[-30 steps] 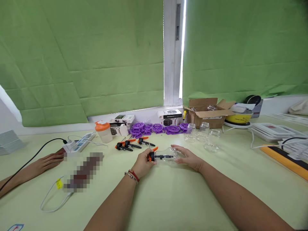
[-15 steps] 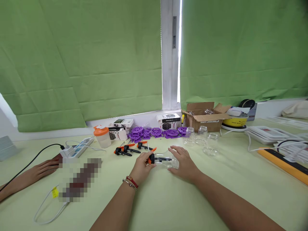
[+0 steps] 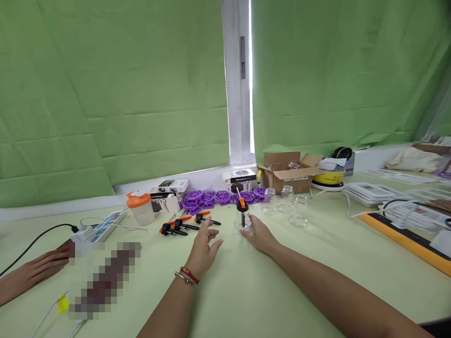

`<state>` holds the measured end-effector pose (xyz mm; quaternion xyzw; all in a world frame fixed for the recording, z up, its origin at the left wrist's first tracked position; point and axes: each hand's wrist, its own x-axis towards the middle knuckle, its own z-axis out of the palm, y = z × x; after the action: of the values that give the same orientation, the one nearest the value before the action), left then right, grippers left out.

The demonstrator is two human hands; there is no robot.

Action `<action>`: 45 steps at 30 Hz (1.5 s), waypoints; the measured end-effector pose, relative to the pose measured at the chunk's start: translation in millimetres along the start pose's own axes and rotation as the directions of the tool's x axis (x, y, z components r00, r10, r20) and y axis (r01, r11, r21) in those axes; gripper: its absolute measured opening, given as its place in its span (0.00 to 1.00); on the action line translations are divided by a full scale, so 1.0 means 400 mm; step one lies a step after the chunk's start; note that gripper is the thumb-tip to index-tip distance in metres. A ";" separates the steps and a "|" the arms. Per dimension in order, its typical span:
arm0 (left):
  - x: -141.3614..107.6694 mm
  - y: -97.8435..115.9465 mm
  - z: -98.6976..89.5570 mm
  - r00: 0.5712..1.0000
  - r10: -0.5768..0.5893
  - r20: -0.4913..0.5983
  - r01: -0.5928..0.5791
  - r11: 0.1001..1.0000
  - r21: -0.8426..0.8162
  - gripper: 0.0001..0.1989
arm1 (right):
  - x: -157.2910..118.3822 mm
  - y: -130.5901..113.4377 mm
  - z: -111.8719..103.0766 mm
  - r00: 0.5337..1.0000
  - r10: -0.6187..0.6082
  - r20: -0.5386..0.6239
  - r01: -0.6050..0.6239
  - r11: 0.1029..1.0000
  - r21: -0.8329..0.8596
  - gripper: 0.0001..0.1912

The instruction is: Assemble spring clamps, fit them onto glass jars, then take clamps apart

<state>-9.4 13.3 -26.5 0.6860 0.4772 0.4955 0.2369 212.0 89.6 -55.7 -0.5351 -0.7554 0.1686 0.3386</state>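
Note:
My right hand [image 3: 262, 235] holds a small clear jar [image 3: 248, 227] low on its right side, with the jar standing upright on the table. The jar's black and orange top [image 3: 242, 205] has a thin metal rod sticking up, and a dark stem hangs inside. To the left, my left hand [image 3: 203, 251] is off the jar, fingers apart and nothing in them. Just beyond it lie several black and orange tops with stems [image 3: 180, 224]. Several clear glass jars [image 3: 298, 211] stand to the right of the held one.
Purple plastic wheel-shaped parts [image 3: 222, 197] lie along the back by small printed boxes [image 3: 165, 202] and an open cardboard box [image 3: 289, 178]. A shaker bottle [image 3: 141, 209] and a power strip [image 3: 105, 226] are at left. Another person's hand [image 3: 45, 267] rests at far left.
The jar has gone from lying on its side between both hands to standing upright. My left hand has let go of its top and drawn left; my right hand now grips the jar.

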 end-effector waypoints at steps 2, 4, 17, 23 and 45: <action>0.002 -0.004 -0.006 1.000 -0.002 -0.012 0.002 1.000 0.008 0.34 | 0.028 0.005 0.014 1.000 -0.011 0.008 0.012 0.999 -0.032 0.36; 0.004 -0.005 -0.010 1.000 -0.010 -0.017 0.010 1.000 0.013 0.34 | 0.060 0.006 0.027 1.000 -0.004 0.026 0.006 0.997 -0.074 0.36; 0.012 -0.005 -0.024 0.998 -0.063 -0.020 0.065 0.995 0.070 0.26 | 0.178 0.028 0.065 0.994 0.106 0.036 -0.099 0.981 -0.166 0.38; 0.019 -0.023 -0.036 0.986 -0.132 -0.100 0.148 0.972 0.181 0.20 | 0.158 0.021 0.056 0.996 0.080 -0.041 -0.086 0.983 -0.163 0.41; 0.043 -0.061 -0.059 0.773 -0.540 -0.333 0.522 0.840 -0.148 0.16 | 0.135 -0.175 0.171 0.982 -0.137 0.128 0.168 0.948 -0.270 0.11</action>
<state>-40.0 35.6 -28.9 0.4145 0.6745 0.5370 0.2914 105.4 120.9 -43.5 -0.5076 -0.8279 0.0620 0.2305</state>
